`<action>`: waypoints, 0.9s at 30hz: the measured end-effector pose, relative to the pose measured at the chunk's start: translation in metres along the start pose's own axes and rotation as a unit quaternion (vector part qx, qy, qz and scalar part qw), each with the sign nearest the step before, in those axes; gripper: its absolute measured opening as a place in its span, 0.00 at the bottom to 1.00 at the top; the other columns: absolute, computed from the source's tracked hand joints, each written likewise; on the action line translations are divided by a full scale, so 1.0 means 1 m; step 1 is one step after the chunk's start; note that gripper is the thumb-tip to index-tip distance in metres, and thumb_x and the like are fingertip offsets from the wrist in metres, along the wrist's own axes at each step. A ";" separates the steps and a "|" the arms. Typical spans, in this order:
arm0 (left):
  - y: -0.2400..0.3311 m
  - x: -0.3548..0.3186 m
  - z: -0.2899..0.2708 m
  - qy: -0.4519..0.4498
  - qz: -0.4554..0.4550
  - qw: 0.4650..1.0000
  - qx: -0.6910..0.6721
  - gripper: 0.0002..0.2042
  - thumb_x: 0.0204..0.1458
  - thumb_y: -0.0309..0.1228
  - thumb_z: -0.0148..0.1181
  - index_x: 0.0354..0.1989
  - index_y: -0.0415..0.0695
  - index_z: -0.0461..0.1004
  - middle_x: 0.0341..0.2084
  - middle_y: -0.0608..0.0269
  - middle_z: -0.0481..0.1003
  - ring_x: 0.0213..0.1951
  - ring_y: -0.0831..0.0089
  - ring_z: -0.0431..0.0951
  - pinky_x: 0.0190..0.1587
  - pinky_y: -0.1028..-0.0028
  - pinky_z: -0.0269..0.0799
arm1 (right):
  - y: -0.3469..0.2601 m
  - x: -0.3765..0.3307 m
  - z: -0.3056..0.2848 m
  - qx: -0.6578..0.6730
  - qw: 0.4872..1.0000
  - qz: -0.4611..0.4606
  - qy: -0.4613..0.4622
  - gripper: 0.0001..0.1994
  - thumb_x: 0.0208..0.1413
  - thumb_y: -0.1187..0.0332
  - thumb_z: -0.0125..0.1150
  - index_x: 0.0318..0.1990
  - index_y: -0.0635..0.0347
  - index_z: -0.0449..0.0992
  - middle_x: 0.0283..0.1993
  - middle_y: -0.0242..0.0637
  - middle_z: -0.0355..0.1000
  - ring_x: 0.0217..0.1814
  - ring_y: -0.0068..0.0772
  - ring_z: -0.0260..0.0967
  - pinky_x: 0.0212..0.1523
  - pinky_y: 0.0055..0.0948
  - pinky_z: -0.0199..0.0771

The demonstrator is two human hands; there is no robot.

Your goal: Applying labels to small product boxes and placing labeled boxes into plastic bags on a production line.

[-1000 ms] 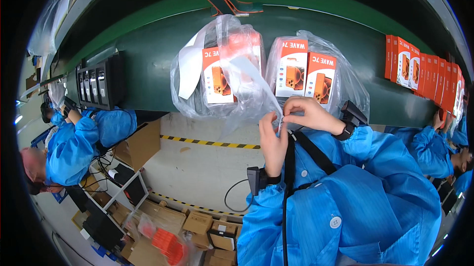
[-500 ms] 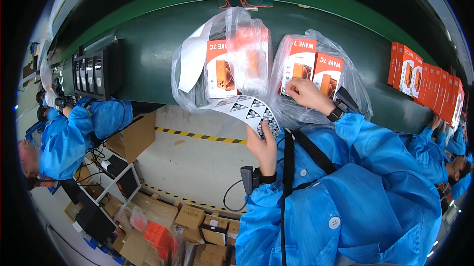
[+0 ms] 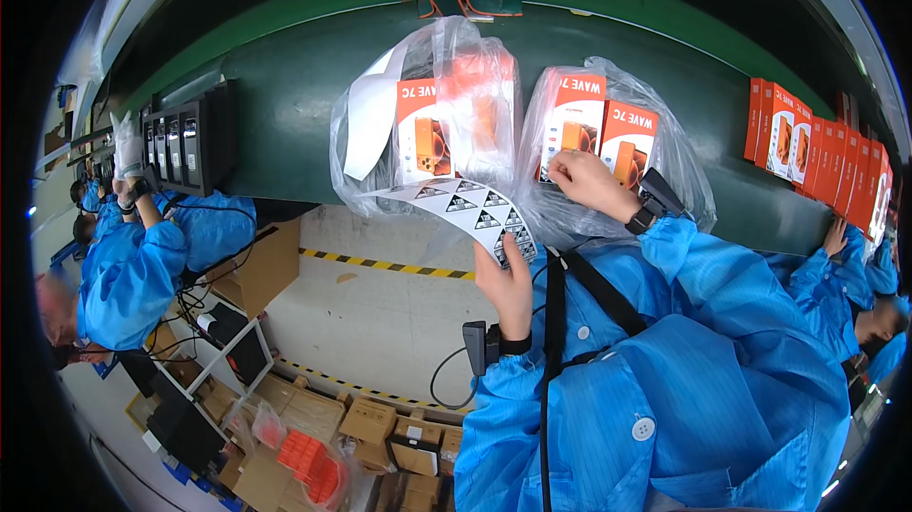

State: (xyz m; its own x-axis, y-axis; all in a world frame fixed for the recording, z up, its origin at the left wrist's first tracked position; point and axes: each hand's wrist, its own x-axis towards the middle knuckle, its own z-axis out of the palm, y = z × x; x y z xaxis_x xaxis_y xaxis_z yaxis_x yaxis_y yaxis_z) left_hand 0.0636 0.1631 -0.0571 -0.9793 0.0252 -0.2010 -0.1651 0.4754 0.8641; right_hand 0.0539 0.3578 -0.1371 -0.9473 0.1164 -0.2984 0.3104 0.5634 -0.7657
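My left hand (image 3: pixel 504 286) pinches the near end of a curved white sheet of stickers (image 3: pixel 467 208) printed with black triangles. The sheet's far end rests against a clear plastic bag (image 3: pixel 363 191) holding orange-and-white phone boxes (image 3: pixel 425 137) and a blank white strip (image 3: pixel 370 113). My right hand (image 3: pixel 594 184) is closed, fingertips down at the lower part of a phone box (image 3: pixel 576 113) in a second open bag (image 3: pixel 679 165). Whatever those fingers hold, if anything, is hidden. Another phone box (image 3: pixel 628 143) lies beside it, partly behind my wrist.
All this lies on a dark green conveyor belt (image 3: pixel 285 66). Black trays with dark devices (image 3: pixel 185 142) stand at left near a co-worker (image 3: pixel 128 265). A row of orange boxes (image 3: pixel 825 156) stands at right by another person's hand (image 3: pixel 835 238). Cardboard cartons (image 3: pixel 366 420) sit on the floor.
My right hand has shifted very slightly left at the box; my left hand keeps the sticker sheet almost still. At left, the co-worker's gloved hand has risen beside the black trays.
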 end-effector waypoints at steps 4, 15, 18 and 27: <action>0.000 -0.001 -0.002 0.005 0.022 1.000 0.005 0.13 0.56 0.24 0.53 0.47 0.31 0.66 0.34 0.51 0.75 0.34 0.71 0.74 0.37 0.72 0.70 | -0.005 -0.003 0.005 -0.019 0.994 -0.028 0.106 0.10 0.46 0.68 0.60 0.33 0.64 0.69 0.31 0.46 0.69 0.33 0.50 0.70 0.34 0.40 0.69; 0.014 -0.002 -0.028 -0.011 -0.062 0.979 -0.193 0.10 0.55 0.24 0.57 0.42 0.35 0.67 0.33 0.62 0.73 0.34 0.82 0.70 0.37 0.80 0.67 | -0.096 -0.048 -0.009 0.146 0.975 -0.170 0.002 0.10 0.48 0.74 0.65 0.38 0.63 0.73 0.35 0.37 0.68 0.35 0.32 0.68 0.37 0.27 0.70; 0.013 0.001 -0.034 -0.010 -0.052 0.976 -0.210 0.09 0.55 0.24 0.57 0.41 0.35 0.67 0.33 0.63 0.73 0.34 0.82 0.71 0.37 0.80 0.67 | -0.103 -0.045 -0.004 0.109 0.974 -0.198 0.012 0.10 0.48 0.70 0.64 0.38 0.61 0.73 0.35 0.36 0.69 0.37 0.36 0.69 0.37 0.31 0.69; 0.011 0.010 -0.057 -0.012 -0.054 0.988 -0.144 0.09 0.55 0.25 0.57 0.40 0.35 0.67 0.31 0.63 0.74 0.33 0.82 0.72 0.35 0.79 0.69 | -0.128 -0.032 0.008 0.140 0.981 -0.112 -0.076 0.08 0.47 0.72 0.65 0.35 0.62 0.74 0.32 0.38 0.72 0.36 0.37 0.72 0.36 0.30 0.70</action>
State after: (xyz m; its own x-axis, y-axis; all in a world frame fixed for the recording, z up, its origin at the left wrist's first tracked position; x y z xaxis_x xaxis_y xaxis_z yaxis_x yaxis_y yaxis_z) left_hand 0.0454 0.1187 -0.0238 -0.9520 0.0102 -0.3060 -0.2973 0.2076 0.9319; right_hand 0.0455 0.2752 -0.0339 -0.9783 -0.1195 -0.1693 0.1248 0.3125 -0.9417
